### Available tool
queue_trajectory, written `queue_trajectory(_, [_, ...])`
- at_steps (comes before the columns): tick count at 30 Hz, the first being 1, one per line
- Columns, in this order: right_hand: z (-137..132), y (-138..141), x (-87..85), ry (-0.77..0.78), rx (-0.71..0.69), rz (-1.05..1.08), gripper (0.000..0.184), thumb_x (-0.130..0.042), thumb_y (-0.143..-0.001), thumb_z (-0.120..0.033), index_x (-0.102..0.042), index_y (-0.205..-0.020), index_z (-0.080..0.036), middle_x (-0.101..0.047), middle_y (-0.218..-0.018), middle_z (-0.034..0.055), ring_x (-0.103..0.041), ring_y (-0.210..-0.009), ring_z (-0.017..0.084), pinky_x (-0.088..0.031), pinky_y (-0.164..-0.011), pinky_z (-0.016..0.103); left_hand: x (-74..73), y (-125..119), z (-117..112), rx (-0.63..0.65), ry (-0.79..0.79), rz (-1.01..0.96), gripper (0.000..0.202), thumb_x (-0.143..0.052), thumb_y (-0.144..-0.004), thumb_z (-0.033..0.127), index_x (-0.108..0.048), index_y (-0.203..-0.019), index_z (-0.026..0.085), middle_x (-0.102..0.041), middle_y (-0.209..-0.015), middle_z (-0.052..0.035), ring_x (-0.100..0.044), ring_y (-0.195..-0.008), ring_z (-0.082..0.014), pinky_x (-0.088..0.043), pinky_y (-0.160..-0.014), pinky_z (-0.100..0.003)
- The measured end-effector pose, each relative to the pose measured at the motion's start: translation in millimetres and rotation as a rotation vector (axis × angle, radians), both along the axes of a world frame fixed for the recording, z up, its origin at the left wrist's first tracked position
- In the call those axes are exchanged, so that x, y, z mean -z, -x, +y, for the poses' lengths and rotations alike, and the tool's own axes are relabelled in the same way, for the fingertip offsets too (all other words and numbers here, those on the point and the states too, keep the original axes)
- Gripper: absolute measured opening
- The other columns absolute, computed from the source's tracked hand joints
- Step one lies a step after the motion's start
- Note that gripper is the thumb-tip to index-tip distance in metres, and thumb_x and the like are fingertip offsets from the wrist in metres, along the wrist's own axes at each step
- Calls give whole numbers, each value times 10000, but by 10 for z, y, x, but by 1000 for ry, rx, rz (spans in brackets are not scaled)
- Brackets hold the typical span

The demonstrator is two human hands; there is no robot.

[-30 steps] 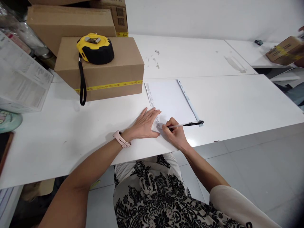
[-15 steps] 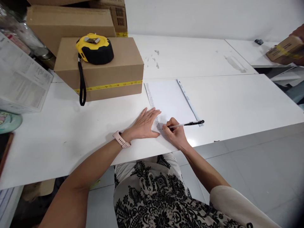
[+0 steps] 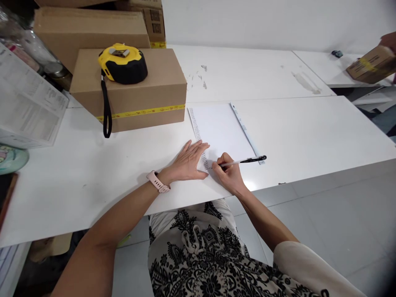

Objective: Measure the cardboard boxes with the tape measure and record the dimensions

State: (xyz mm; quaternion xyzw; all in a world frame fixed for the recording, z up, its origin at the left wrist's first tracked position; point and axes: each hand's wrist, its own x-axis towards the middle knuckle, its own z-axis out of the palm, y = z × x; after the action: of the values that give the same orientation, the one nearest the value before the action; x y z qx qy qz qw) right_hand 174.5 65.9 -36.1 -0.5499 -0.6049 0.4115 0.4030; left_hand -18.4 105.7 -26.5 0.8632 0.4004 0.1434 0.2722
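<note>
A white notepad [image 3: 221, 128] lies on the white table [image 3: 130, 161], with a column of small handwriting down its left edge. My left hand [image 3: 188, 161] rests flat across the pad's lower left edge, fingers spread, holding nothing. In my right hand [image 3: 229, 173] is a pen [image 3: 247, 160] with a black cap end. Its tip touches the paper near the bottom left corner, by the last written lines. A folded blue-white strip runs along the pad's right edge.
A cardboard box [image 3: 133, 99] stands at the back left with a yellow and black tape measure [image 3: 123, 64] on top, its strap hanging down. More boxes [image 3: 93, 31] stand behind. At far right, another person's hand [image 3: 389, 40] holds a small taped box [image 3: 371, 64].
Almost nothing differs. The pen's tip and my right hand have shifted very slightly; my left hand stays in place.
</note>
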Motion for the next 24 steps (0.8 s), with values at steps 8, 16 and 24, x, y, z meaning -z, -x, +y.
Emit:
queue_trajectory(8, [10, 1, -4, -10, -8, -20, 270, -627, -832, -280, -398, -694, -240, -405, -578, -62, -369, -545, 114, -293, -522, 267, -2, 2, 7, 4, 11, 11, 900, -700, -726, 366, -300, -1501, 144, -383, -1598, -181, -229, -1541, -294, -51, -1280, -497])
queue_trajectory(16, [11, 13, -10, -5, 4, -4, 277, -632, -826, -303, -398, -692, -240, -396, -577, -63, -359, -539, 111, -289, -517, 266, 27, 5, 7, 3, -12, -2, 889, -703, -727, 373, -302, -1496, 181, -406, -1581, -166, -250, -1534, -304, -71, -1278, -522])
queue_trajectory(24, [12, 9, -24, -10, -5, -27, 266, -622, -821, -278, -393, -691, -241, -403, -580, -63, -369, -543, 113, -292, -527, 272, -3, 3, 3, 1, 11, 8, 895, -702, -724, 363, -305, -1499, 155, -393, -1591, -174, -239, -1537, -302, -53, -1281, -496])
